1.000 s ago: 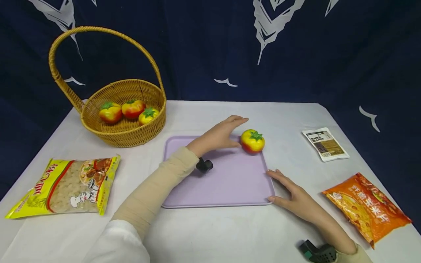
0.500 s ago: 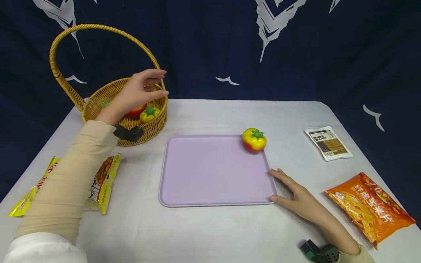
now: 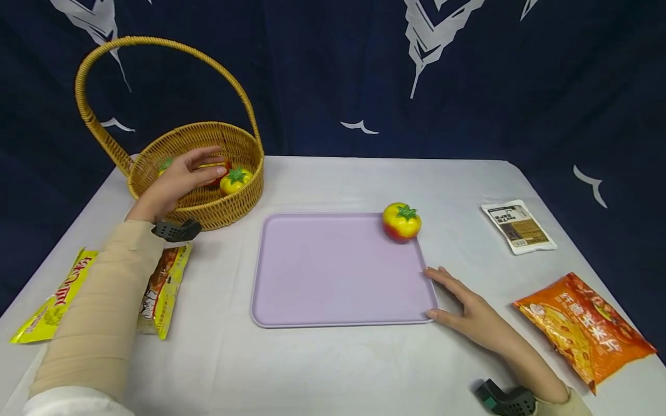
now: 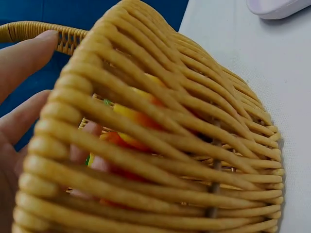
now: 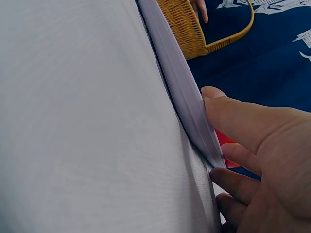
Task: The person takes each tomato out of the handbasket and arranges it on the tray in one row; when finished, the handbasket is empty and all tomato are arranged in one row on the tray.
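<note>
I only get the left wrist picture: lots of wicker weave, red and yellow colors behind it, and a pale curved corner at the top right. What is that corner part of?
Observer: It belongs to a flat, lilac rectangular tray, which the head view shows lying on the table beside the basket.
Visitor: Is there anything on it?
Observer: Yes, one yellow-and-red fruit with a green leafy top sits at its far right corner.
Visitor: And what is going on along its right edge?
Observer: The person's right hand touches that edge with its fingertips.
</note>
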A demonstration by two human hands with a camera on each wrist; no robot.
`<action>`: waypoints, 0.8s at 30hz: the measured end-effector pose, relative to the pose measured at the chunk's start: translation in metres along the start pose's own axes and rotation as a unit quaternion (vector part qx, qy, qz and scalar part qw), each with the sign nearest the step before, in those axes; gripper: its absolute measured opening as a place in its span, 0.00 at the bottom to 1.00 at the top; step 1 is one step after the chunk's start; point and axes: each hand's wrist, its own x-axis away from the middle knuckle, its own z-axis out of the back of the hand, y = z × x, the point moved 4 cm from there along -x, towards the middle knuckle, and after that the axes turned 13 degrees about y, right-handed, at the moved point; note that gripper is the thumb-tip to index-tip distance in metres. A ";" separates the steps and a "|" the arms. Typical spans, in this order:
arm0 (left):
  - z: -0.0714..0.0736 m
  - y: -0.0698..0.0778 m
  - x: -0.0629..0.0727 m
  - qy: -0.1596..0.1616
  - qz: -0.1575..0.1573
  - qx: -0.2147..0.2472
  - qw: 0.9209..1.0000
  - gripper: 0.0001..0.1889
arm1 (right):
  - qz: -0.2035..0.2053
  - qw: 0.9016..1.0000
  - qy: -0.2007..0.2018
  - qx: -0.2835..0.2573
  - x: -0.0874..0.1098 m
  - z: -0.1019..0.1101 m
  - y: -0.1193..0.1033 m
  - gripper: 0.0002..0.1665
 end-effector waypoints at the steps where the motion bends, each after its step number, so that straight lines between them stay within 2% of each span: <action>1: -0.001 0.000 -0.001 -0.009 0.004 -0.002 1.000 0.34 | 0.000 1.000 0.000 0.000 0.000 0.000 0.000 0.40; 5: -0.006 0.000 -0.003 -0.049 0.005 -0.043 0.998 0.36 | -0.001 1.000 0.000 -0.001 -0.001 0.000 -0.001 0.40; 9: -0.013 -0.001 -0.005 -0.086 -0.002 -0.091 0.992 0.38 | 0.000 1.000 -0.001 -0.002 0.000 0.001 0.000 0.40; 13: -0.016 -0.002 -0.005 -0.103 0.003 -0.136 0.985 0.38 | 0.001 1.000 0.000 -0.003 0.000 0.001 -0.001 0.40; 15: -0.016 -0.005 -0.005 -0.114 0.016 -0.157 0.981 0.37 | 0.000 1.000 -0.001 -0.001 0.000 0.001 -0.001 0.40; 20: -0.016 -0.012 -0.006 -0.138 0.065 -0.172 0.973 0.40 | -0.004 1.000 -0.003 0.003 0.000 0.001 -0.001 0.40; 24: -0.016 -0.009 -0.005 -0.125 0.070 -0.149 0.978 0.41 | -0.009 1.000 -0.005 0.005 0.000 0.001 -0.001 0.40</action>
